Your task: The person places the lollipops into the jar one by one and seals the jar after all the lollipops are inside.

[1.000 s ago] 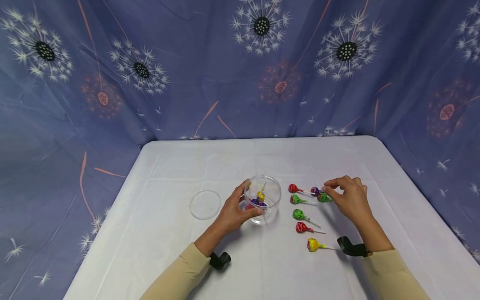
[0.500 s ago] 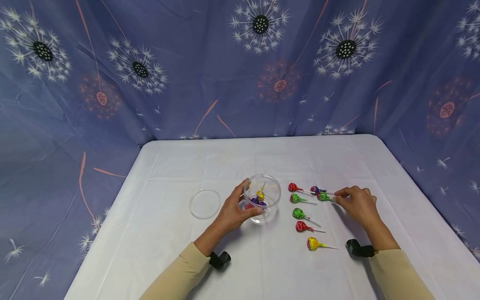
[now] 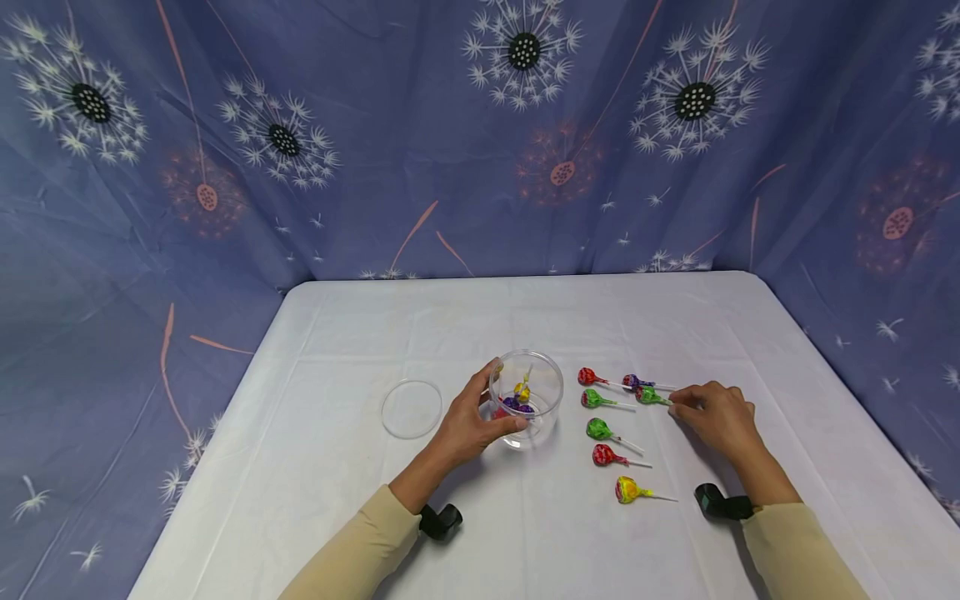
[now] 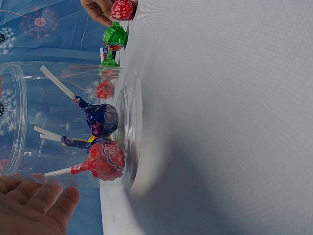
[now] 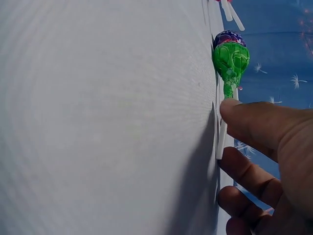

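Observation:
My left hand (image 3: 470,427) grips a clear plastic jar (image 3: 551,408) standing on the table, thumb on the near side. Several wrapped lollipops lie inside, among them a red one (image 4: 106,160) and a purple one (image 4: 102,119). At the right, my right hand (image 3: 716,419) pinches the stick of a green lollipop (image 5: 232,58) between thumb and index finger; the index fingertip is partly hidden. Just behind that candy lies a purple lollipop (image 3: 632,381). To the left are a red lollipop (image 3: 587,377) and another green lollipop (image 3: 592,398).
Nearer me lie a third green lollipop (image 3: 597,429), a red-wrapped lollipop (image 3: 603,455) and a yellow lollipop (image 3: 627,489). Left of the jar sits a clear round lid (image 3: 385,423). A white cloth covers the table (image 3: 337,333); a blue patterned curtain (image 3: 420,125) hangs behind.
My right hand has moved right and toward me, from near the green and purple candy heads to the green lollipop's stick. The left hand and jar have stayed put.

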Tool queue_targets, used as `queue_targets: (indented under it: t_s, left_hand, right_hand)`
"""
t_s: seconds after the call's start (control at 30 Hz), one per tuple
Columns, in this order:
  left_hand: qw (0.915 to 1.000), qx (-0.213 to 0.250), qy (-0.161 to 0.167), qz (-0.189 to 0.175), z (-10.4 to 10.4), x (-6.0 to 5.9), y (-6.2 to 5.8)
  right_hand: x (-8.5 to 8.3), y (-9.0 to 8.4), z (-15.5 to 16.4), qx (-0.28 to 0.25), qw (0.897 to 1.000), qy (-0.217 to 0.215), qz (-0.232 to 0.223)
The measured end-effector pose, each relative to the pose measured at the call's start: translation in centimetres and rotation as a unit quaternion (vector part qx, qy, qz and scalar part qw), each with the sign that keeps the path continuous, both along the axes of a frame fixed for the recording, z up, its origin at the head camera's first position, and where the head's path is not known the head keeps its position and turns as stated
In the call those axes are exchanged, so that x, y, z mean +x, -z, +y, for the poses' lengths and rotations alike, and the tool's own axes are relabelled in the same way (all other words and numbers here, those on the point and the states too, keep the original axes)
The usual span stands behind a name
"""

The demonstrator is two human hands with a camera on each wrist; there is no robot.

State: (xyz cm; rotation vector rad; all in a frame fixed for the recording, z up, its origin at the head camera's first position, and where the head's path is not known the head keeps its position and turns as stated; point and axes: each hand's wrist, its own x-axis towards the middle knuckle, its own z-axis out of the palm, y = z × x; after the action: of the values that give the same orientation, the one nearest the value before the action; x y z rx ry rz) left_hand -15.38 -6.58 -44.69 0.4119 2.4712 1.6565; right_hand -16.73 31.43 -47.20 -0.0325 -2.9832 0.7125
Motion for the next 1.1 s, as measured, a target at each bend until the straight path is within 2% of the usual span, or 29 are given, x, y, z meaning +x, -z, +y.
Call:
queue_targets:
  t_s: [0.2,0.67,0.87,1.1]
  left_hand:
    - [1.0000,0.006,0.003,0.003,0.0,0.1,0.0]
    - [1.0000,-0.001,0.003,0.009,0.1,0.1,0.0]
    - [1.0000,-0.002,-0.001,0.006,0.1,0.2,-0.1]
    - [1.0000,-0.004,-0.002,0.006,0.1,0.1,0.0]
  right_hand:
    - [0.0,0.5,0.2,0.006,1.000,-0.007,0.026]
    - [0.2,0.7,0.3,-0.003,0.999,0.003,0.052]
    - [0.5,0.1,0.3,-0.033,0.996,-0.005,0.089]
    - [0.9,-1.2,-0.1,-0.061,0.995,0.003,0.083]
